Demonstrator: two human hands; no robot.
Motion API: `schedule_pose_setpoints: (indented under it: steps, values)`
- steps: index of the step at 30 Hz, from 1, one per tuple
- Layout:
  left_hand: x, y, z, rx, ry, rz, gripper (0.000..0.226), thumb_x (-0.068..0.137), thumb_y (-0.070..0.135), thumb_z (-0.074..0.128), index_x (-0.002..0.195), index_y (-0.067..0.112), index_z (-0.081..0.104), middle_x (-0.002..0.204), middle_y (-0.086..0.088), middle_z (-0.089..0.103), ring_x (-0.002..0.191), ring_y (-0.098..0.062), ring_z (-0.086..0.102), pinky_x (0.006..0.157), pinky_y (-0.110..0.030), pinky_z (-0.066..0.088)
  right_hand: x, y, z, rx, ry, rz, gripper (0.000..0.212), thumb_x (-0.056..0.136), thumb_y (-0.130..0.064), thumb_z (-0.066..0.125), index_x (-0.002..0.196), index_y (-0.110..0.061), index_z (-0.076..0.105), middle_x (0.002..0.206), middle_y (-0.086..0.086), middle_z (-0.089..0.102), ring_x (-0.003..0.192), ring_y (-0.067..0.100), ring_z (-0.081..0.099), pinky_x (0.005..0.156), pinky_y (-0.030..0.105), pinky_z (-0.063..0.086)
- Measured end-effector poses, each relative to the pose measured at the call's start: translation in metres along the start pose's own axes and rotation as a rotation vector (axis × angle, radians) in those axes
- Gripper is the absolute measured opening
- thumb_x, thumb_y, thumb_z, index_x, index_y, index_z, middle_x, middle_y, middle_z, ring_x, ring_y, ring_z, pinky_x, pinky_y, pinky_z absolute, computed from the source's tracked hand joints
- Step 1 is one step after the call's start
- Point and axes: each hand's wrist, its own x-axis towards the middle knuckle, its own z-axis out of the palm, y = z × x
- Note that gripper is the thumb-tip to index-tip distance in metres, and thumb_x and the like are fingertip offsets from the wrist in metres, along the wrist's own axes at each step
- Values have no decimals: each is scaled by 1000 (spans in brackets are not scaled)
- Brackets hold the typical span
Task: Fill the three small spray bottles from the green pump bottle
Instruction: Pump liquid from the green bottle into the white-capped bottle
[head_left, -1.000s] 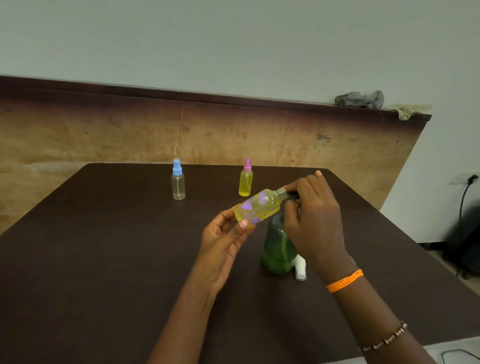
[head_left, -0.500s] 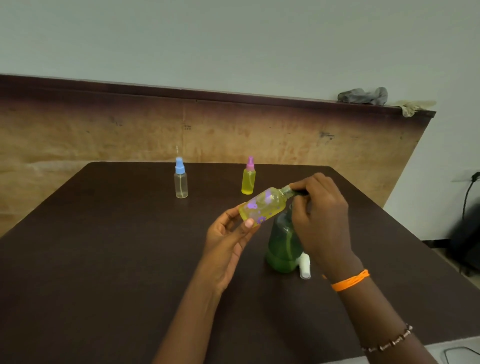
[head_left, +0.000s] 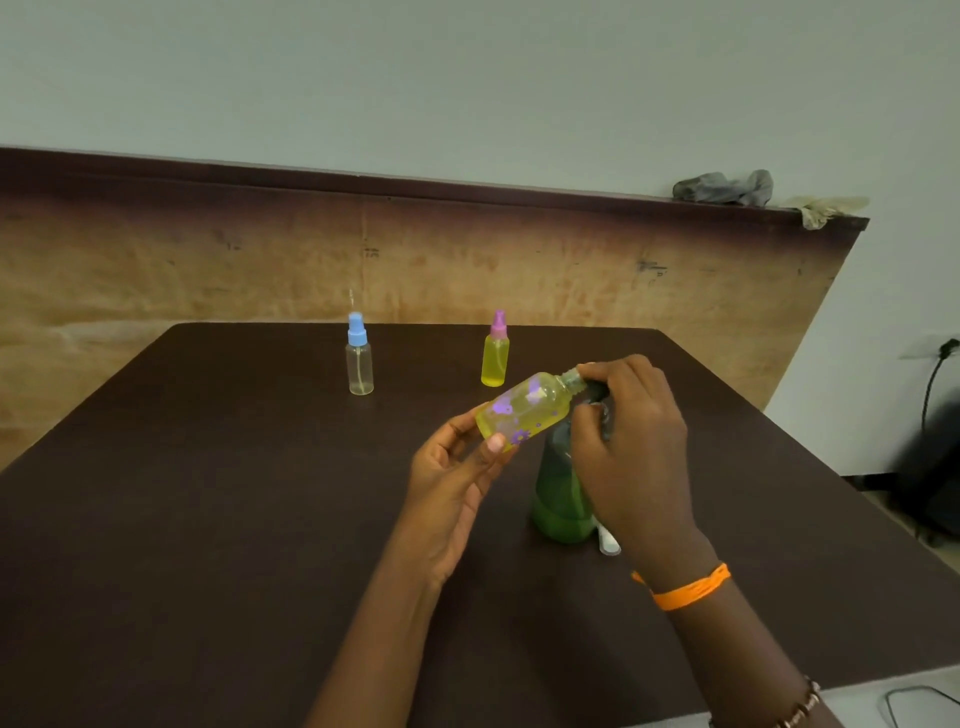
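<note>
Above the dark table (head_left: 208, 519), my left hand (head_left: 447, 499) pinches the tilted flowered spray bottle (head_left: 524, 408) while my right hand (head_left: 628, 447) curls onto the green pump bottle (head_left: 558, 493)'s head, two capped spray bottles (head_left: 359, 358) standing beyond.

The counter (head_left: 208, 519) is dark, matt wood grain. The small bottles (head_left: 359, 364) are clear, glossy plastic. The far panel (head_left: 208, 270) is worn, scuffed wood; crumpled cloth (head_left: 724, 188) lies on it.
</note>
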Motion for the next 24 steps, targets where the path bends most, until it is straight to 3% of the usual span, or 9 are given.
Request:
schedule_pose_setpoints:
  steps: [4, 6, 9, 12, 15, 18, 24]
  values:
    - [0, -2, -2, 0, -20, 1, 40, 73, 3, 65, 111, -3, 55, 111, -15, 64, 95, -15, 67, 78, -22, 54, -15, 8, 13, -46, 126, -106, 37, 71, 4, 41, 102, 8, 61, 99, 19, 58, 98, 25, 51, 90, 28, 44]
    - [0, -1, -2, 4, -10, 2, 39, 70, 4, 64, 108, 0, 57, 108, -13, 65, 94, -15, 68, 78, -22, 54, -10, 10, 15, -45, 106, -123, 34, 71, 2, 40, 97, 6, 61, 92, 17, 57, 90, 24, 49, 82, 29, 45]
    - [0, -1, 0, -1, 0, -3, 39, 68, 5, 65, 107, 0, 57, 106, -12, 65, 92, -15, 68, 79, -23, 55, 5, 7, 8, -77, 52, -123, 25, 73, -6, 39, 85, 1, 60, 81, 12, 53, 78, 19, 43, 68, 20, 33]
    - [0, -1, 1, 1, -9, -2, 34, 73, 2, 71, 104, 1, 58, 102, -10, 67, 90, -14, 68, 77, -22, 54, 16, 8, 2, -60, 23, -119, 20, 75, -11, 39, 74, -2, 57, 74, 8, 52, 72, 19, 43, 63, 20, 29]
    - [1, -2, 0, 15, -10, -4, 33, 72, 2, 69, 103, 3, 59, 101, -8, 68, 91, -13, 68, 78, -22, 54, 6, 14, 8, 3, 93, -120, 26, 74, -1, 39, 83, 2, 63, 82, 12, 56, 78, 20, 49, 71, 20, 37]
    - [1, -2, -2, 25, -17, -1, 36, 69, 0, 71, 104, 3, 60, 102, -8, 68, 93, -14, 68, 78, -22, 54, -11, 22, 14, 29, 166, -182, 36, 72, 8, 36, 95, 7, 63, 96, 9, 53, 88, 25, 53, 85, 29, 47]
    - [-1, 1, 2, 5, 7, 3, 38, 67, 5, 64, 104, 2, 58, 103, -9, 66, 90, -13, 68, 76, -21, 55, 7, 14, 3, -35, 40, -190, 30, 73, 1, 37, 86, 4, 63, 81, 14, 56, 79, 19, 46, 71, 23, 39]
